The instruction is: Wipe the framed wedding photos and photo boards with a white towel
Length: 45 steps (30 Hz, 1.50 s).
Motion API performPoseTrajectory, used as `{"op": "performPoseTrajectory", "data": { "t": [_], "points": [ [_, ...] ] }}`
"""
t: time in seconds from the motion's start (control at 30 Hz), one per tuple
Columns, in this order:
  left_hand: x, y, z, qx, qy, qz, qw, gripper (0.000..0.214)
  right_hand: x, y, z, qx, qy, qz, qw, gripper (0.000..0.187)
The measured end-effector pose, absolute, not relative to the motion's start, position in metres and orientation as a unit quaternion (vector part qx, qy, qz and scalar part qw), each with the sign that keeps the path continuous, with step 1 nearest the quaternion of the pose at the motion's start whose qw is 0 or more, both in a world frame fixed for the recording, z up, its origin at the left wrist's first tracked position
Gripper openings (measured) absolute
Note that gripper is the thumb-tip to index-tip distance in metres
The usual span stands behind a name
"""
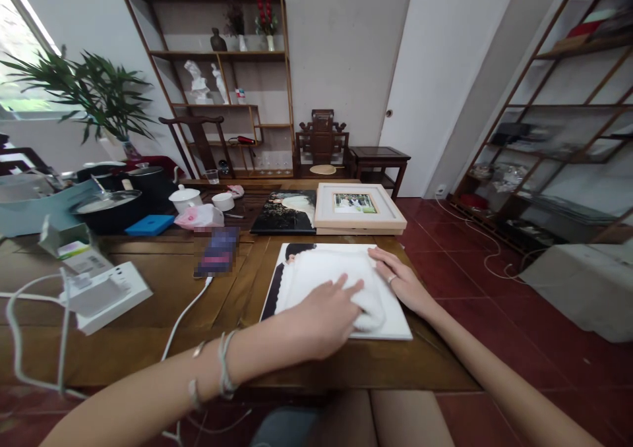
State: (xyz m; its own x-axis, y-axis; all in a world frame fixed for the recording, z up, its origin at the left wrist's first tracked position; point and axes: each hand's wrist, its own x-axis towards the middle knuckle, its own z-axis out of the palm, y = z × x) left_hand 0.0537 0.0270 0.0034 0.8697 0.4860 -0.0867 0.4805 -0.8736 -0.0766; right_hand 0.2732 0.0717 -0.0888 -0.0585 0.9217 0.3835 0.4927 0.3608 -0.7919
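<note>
A photo panel (pixel 403 325) with a white ground lies flat on the wooden table in front of me; a dark-haired figure in dark clothing shows at its left side. On top of it is a folded white towel (pixel 309 269), which covers most of the picture. My left hand (pixel 326 315) rests on the towel, its visible fingers stretched out and apart; the thumb side is partly hidden. Flat along the panel's right edge lies my right hand (pixel 403 282), wearing a ring, with its fingers extended and touching the panel and the towel's border.
Behind the panel are a dark photo panel (pixel 287 211) and a light wooden picture frame (pixel 361 206). To the left lie a phone (pixel 216 252) on a white cable (pixel 185 315), an open white box (pixel 111 295), a blue box (pixel 149 225), a lidded pan (pixel 106 203) and white cups.
</note>
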Motion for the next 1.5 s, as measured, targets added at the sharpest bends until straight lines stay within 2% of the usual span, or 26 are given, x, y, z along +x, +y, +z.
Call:
{"op": "performPoseTrajectory", "data": {
  "t": [0.17,0.3,0.47,0.57,0.73,0.9,1.17,1.37,1.5],
  "points": [
    [0.073,0.083,-0.012,-0.951,-0.308,0.001,0.023,0.033,0.272,0.073,-0.089,-0.498,-0.734,0.19,0.421,0.037],
    [0.086,0.091,-0.02,-0.95,-0.307,-0.003,0.056,0.031,0.272,0.073,-0.088,-0.49,-0.743,0.189,0.416,0.037],
    [0.091,0.041,-0.022,-0.944,-0.308,0.051,0.109,0.025,0.272,0.072,-0.089,-0.492,-0.744,0.177,0.416,0.038],
    [0.083,-0.005,-0.025,-0.953,-0.274,0.028,0.126,0.023,0.272,0.072,-0.089,-0.498,-0.744,0.173,0.411,0.037],
    [0.062,-0.037,-0.019,-0.979,-0.185,0.015,0.079,0.02,0.272,0.071,-0.09,-0.494,-0.739,0.185,0.419,0.037],
    [0.06,0.003,-0.006,-0.963,-0.256,0.066,0.053,0.024,0.271,0.073,-0.092,-0.511,-0.729,0.196,0.41,0.038],
    [0.078,0.039,-0.005,-0.954,-0.296,0.038,0.044,0.024,0.269,0.073,-0.102,-0.481,-0.757,0.185,0.402,0.047],
    [0.073,0.087,-0.018,-0.946,-0.308,0.0,0.102,0.027,0.267,0.07,-0.097,-0.481,-0.767,0.183,0.382,0.048],
    [0.071,0.07,-0.031,-0.944,-0.302,-0.017,0.134,0.023,0.266,0.07,-0.095,-0.482,-0.766,0.172,0.388,0.046]
  ]
}}
